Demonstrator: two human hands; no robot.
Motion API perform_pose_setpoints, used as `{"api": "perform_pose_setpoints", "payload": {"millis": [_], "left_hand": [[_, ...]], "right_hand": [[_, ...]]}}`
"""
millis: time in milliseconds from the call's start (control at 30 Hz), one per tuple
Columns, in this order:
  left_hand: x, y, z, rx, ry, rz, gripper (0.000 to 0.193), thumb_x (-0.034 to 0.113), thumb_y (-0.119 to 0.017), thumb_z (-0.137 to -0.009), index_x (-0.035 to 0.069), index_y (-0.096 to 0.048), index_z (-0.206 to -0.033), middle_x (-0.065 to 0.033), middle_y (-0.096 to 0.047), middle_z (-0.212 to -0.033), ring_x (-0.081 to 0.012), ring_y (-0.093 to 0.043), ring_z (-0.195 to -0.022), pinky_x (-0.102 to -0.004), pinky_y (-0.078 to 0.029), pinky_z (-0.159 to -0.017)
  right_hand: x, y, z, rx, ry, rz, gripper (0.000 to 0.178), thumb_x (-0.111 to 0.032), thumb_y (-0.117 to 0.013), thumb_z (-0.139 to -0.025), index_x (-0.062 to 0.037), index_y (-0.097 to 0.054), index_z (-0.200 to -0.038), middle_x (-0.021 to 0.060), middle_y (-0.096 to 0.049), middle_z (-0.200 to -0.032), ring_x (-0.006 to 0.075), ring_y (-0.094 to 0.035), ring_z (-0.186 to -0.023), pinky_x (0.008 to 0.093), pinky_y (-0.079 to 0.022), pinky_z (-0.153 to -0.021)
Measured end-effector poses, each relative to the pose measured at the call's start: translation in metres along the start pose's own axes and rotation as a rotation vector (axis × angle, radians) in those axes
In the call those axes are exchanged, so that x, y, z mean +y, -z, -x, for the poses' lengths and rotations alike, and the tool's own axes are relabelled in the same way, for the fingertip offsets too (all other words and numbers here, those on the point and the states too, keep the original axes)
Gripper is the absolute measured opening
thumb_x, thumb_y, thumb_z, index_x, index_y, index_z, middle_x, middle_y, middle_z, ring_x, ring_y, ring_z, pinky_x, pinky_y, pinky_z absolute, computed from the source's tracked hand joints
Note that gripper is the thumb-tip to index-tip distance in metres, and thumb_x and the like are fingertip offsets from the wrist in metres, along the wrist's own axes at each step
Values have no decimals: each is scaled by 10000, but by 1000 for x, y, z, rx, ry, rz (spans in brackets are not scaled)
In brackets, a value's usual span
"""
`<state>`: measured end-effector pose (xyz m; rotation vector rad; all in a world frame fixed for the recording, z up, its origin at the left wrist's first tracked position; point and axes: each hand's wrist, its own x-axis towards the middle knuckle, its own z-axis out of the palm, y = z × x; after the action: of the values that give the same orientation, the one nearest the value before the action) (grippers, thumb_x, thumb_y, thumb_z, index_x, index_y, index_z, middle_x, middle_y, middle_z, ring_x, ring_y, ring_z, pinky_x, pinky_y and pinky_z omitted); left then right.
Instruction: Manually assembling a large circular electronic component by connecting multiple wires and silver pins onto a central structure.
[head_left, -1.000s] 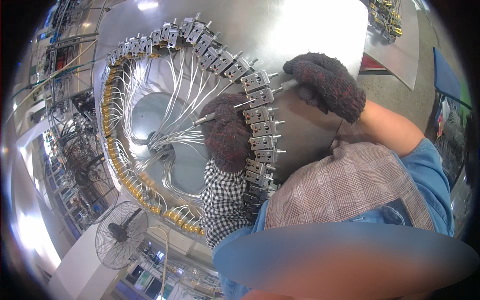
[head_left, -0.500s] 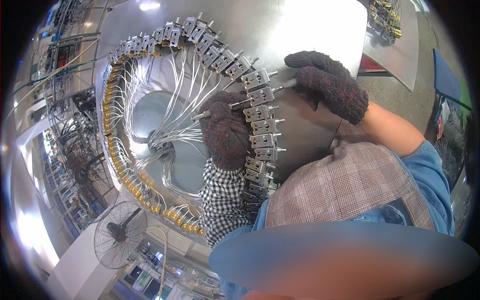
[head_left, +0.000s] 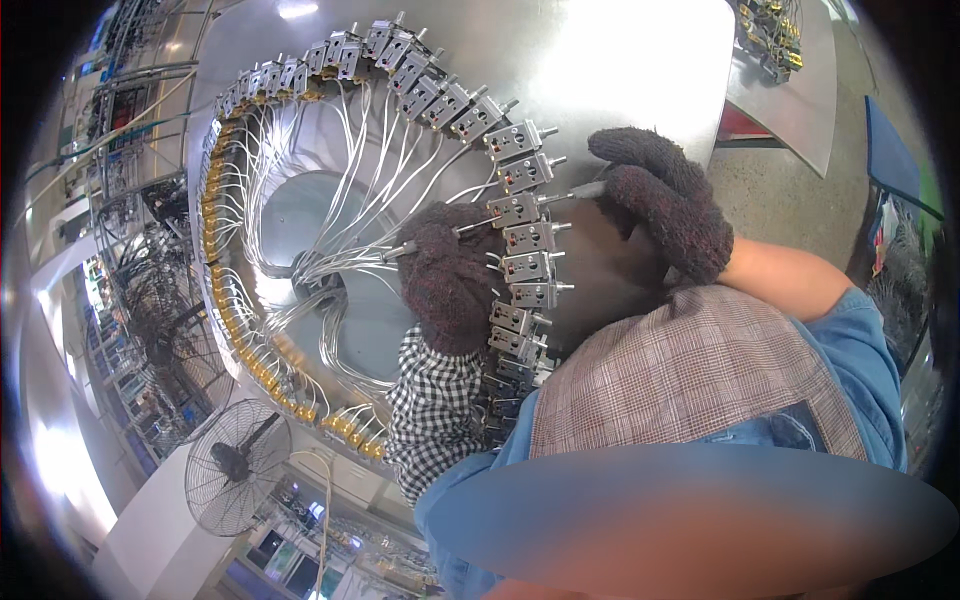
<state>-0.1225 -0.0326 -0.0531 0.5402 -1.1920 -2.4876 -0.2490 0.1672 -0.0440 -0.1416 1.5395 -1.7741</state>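
Note:
My left hand [head_left: 445, 280], in a dark knitted glove, is closed around a slim metal rod [head_left: 477, 226] inside the ring of parts. The rod's thin end reaches a silver metal block [head_left: 516, 210] in the right-hand row. On the outer side of that row, my right hand [head_left: 670, 205], gloved alike, grips a slim tool with a grey tapered body [head_left: 588, 190]. Its thin tip meets the stud side of the same block; whether it fits over the stud I cannot tell. Glove fingers hide most of both tools.
Silver blocks and brass-coloured fittings [head_left: 212, 215] form a large ring on the metal table [head_left: 610, 70]. White wires [head_left: 345, 255] run from them to a central hole. More parts [head_left: 770, 45] lie on another table at the far right. A fan [head_left: 235, 460] stands at lower left.
Both hands have come nearer to me along the row, from one block to the adjacent one. The row itself has shifted slightly away.

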Motion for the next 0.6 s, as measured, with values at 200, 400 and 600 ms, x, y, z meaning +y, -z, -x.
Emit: {"api": "perform_pose_setpoints", "payload": {"millis": [200, 400, 600], "left_hand": [[-8, 1, -3, 11, -80, -79, 289, 217, -473, -898, -66, -487, -954, -222, -578, -942, -313, -602, -869, -411, -518, -771], [-3, -5, -7, -53, -6, -109, 280, 201, -465, -898, -72, -490, -955, -225, -588, -922, -312, -611, -841, -411, -518, -761], [-6, -6, -8, -3, 5, 34, 298, 218, -443, -909, -74, -497, -931, -215, -588, -896, -298, -610, -834, -396, -517, -753]], "right_hand": [[-3, -10, -1, 27, -24, -12, 335, -204, -558, -855, -47, -539, -1150, 91, -609, -822, 136, -586, -706, 242, -482, -519], [18, 3, -1, -22, 602, 495, 313, -170, -537, -870, -28, -533, -1149, 106, -609, -851, 139, -591, -688, 258, -496, -555], [4, -3, -2, -37, 103, 33, 313, -158, -533, -880, -3, -519, -1151, 112, -611, -884, 150, -602, -703, 269, -523, -616]]}}
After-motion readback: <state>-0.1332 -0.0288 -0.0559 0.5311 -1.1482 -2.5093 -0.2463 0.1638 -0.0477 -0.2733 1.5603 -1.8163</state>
